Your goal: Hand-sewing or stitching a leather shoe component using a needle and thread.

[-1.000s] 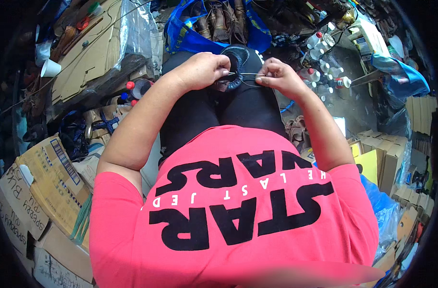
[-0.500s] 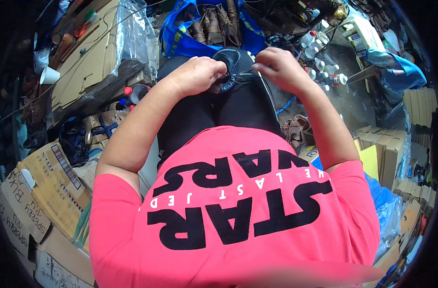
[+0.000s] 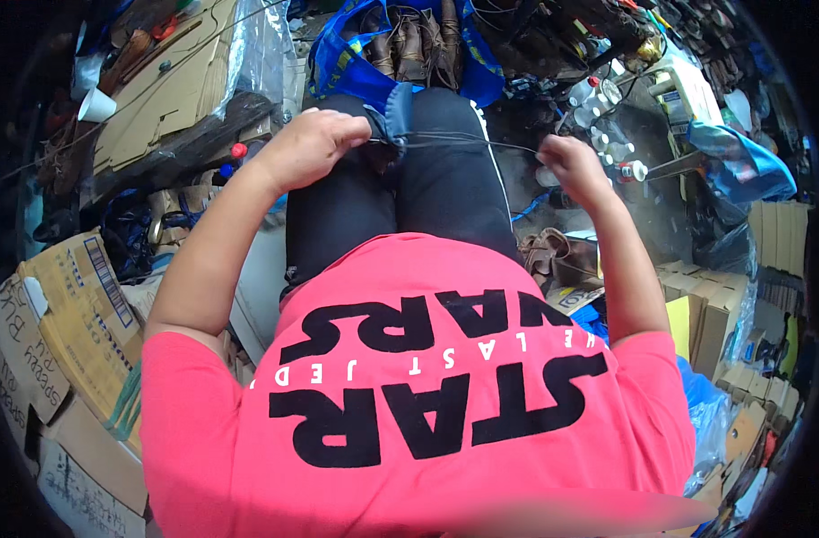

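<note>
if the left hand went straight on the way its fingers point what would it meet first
Most likely the dark blue-grey shoe-like piece, just to the right of the left hand; depth is unclear, so they may already touch.

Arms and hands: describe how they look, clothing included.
Left hand and right hand are ungloved, with no band visible at either wrist. Both forearms are uncovered. The short sleeves are bright pinkish red and loose. Any rings are too small to tell.
</note>
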A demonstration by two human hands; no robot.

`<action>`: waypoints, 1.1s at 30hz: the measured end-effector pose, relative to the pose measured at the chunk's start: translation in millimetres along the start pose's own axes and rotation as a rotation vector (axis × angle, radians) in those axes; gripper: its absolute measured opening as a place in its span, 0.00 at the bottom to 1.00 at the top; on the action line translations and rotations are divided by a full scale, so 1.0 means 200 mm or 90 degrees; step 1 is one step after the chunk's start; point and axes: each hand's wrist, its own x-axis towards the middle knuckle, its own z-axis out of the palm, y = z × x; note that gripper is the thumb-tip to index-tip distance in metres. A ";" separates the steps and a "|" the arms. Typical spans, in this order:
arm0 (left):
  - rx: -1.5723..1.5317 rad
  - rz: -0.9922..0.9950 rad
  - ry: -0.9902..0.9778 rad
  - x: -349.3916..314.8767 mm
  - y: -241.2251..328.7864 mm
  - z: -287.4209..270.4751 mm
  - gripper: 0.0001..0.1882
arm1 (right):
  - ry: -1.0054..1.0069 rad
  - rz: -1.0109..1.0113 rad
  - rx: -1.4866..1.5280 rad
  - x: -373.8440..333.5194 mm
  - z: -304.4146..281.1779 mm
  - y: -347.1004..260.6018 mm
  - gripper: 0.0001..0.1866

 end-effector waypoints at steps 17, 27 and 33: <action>-0.077 -0.019 0.028 0.17 0.10 0.14 0.03 | 0.088 -0.085 0.182 0.38 0.03 -0.64 0.23; 0.095 0.051 0.019 0.14 0.10 0.12 0.04 | -0.031 -0.023 0.201 0.43 0.13 -0.61 0.18; 0.107 0.059 0.037 0.10 0.10 0.11 0.04 | -0.044 -0.022 0.217 0.43 0.13 -0.61 0.18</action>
